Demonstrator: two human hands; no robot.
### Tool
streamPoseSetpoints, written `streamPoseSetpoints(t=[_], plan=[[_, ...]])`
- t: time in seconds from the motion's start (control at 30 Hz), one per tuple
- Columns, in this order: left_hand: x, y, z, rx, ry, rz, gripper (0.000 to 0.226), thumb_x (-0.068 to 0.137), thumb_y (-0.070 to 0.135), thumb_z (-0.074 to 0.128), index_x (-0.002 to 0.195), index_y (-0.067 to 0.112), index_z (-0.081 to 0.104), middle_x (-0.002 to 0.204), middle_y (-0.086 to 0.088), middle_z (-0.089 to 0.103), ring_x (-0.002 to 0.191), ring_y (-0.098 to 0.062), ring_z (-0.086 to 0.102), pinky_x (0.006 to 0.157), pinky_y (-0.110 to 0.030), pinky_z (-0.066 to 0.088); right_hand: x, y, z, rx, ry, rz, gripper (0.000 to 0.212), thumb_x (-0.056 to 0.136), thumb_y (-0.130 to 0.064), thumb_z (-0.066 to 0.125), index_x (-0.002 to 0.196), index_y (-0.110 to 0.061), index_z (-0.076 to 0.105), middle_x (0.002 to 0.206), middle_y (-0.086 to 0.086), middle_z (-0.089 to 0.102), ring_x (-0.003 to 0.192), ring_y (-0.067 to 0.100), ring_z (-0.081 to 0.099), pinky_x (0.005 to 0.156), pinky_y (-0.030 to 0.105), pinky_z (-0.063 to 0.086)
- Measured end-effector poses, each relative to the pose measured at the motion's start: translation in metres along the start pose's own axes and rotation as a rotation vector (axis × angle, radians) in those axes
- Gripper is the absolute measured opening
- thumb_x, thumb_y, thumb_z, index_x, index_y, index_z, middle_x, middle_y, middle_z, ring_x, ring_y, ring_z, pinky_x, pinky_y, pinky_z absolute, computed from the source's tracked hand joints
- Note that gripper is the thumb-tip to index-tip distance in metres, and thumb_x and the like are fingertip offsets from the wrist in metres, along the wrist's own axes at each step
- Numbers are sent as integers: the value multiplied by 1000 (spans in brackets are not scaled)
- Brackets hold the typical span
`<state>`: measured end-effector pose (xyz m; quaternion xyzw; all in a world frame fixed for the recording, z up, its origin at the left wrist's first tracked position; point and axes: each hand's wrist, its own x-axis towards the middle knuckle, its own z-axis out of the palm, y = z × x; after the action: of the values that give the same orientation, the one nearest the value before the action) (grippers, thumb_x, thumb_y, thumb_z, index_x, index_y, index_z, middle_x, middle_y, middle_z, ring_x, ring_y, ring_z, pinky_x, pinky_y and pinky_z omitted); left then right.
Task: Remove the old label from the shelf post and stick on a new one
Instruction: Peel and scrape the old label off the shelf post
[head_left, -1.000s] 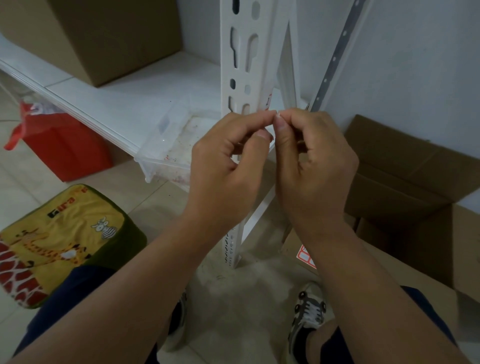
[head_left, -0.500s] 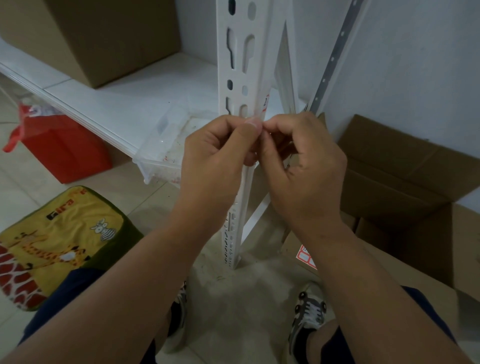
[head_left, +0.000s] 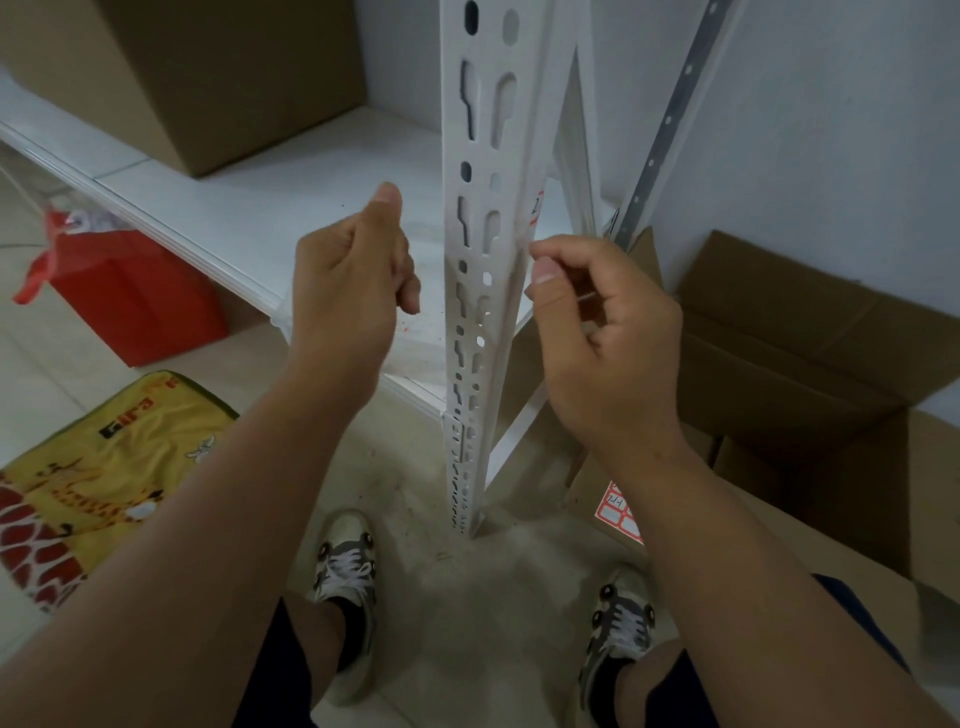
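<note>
**Label swap at the post: peel stage**

- Shoes: two, on the bare floor at the post's foot. Person crouched or seated low.
- Sheet: red-bordered blank labels, flat on the box flap under the right forearm. Likely the source of the new label.
- Left hand: just left of the post, fingers curled loosely, thumb up; grip holds nothing I can see.
- Right hand: at the post's right edge, thumb and forefinger pressed together; something thin and pale may lie between them, too small to tell.
- Post: white, slotted, upright between the hands.
- Old label: red-edged, on the post's right face just above the right hand; seen edge-on only.

Judgement: removal in hand, not finished. Next calls for a nail under a corner and a slow pull, then a fresh label from the sheet.
</note>
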<state>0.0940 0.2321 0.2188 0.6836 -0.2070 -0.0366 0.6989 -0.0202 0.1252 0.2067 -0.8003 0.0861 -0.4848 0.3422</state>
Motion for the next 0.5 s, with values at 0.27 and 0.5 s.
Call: streamPoseSetpoints(t=[0.27,0.5], plan=[[38,-42,-5,441,-153,-134,32,105,34,40,89,11,55,81,-2,58,76,-16,57,67,-28,47,2,4,2,60,5,198,12,94,-16,53,94,-23,62,82,-17,63,77,10,64,69,29,57],[53,-62,-3,614,-133,-157,48,102,34,45,76,-3,63,66,-5,62,60,-20,56,60,-26,43,5,10,3,117,-44,403,13,96,-17,55,86,-18,65,73,-4,64,71,16,62,67,30,55]])
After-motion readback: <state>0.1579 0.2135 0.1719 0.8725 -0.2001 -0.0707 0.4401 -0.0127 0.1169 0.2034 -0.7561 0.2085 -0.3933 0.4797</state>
